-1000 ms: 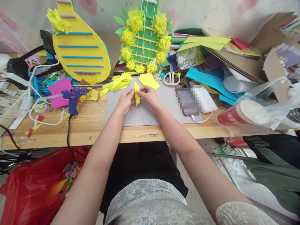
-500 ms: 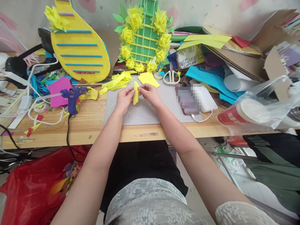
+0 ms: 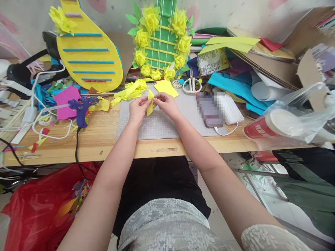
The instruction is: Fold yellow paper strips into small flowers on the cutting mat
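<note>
A small folded piece of yellow paper (image 3: 150, 104) is held upright between both hands, over a grey cutting mat (image 3: 167, 127). My left hand (image 3: 138, 108) pinches its left side, and the fingers of my right hand (image 3: 166, 104) are closed on its right edge. Just behind the hands lie a stack of yellow paper squares (image 3: 166, 88) and a heap of yellow folded strips (image 3: 131, 90). Scissors (image 3: 192, 85) with white handles rest at the mat's back edge. A green cutout (image 3: 161, 52) ringed with yellow paper flowers stands behind.
A blue glue gun (image 3: 82, 109) with a cord stands to the left. Behind it leans a yellow pear-shaped board (image 3: 90, 55). On the right are a phone (image 3: 210, 111), a white power bank (image 3: 230, 109), a bagged red cup (image 3: 261, 127) and piled blue paper (image 3: 235, 89).
The folded yellow paper has turned and tilted slightly between my fingers. Both hands stay in nearly the same place.
</note>
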Action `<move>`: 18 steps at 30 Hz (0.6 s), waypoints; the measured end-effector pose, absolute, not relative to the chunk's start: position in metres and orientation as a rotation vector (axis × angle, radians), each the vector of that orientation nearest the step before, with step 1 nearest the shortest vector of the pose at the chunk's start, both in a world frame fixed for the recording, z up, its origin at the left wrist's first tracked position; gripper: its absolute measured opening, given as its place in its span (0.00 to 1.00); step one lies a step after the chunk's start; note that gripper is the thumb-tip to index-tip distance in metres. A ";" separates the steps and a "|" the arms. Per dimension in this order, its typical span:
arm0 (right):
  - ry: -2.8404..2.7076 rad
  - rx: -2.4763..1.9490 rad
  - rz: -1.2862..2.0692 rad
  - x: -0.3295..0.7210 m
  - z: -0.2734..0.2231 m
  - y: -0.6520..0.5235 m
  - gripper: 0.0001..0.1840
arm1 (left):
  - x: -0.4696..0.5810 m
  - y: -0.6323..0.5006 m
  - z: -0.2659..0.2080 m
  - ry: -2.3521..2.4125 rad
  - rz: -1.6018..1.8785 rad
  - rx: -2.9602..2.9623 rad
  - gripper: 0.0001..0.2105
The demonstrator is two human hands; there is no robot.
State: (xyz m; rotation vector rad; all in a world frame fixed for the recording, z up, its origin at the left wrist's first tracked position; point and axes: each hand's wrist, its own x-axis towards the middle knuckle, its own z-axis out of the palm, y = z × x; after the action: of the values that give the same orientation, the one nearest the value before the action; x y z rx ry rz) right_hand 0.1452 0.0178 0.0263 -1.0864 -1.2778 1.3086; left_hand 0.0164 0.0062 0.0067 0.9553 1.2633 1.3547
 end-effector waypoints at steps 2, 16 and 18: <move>-1.266 -1.083 1.277 0.145 0.024 0.019 0.06 | 0.017 0.006 0.007 1.266 1.387 0.948 0.12; -1.282 -1.056 1.232 0.148 0.016 0.025 0.05 | 0.019 0.003 0.009 1.152 1.311 1.002 0.14; -1.292 -1.051 1.254 0.149 0.014 0.026 0.08 | 0.020 0.002 0.009 1.149 1.276 1.033 0.15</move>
State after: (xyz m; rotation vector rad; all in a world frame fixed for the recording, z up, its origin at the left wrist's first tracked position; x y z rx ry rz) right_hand 0.1492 0.0264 0.0141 -1.0507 -1.2924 1.2538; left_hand 0.0199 0.0023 0.0091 1.0329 1.1491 1.2763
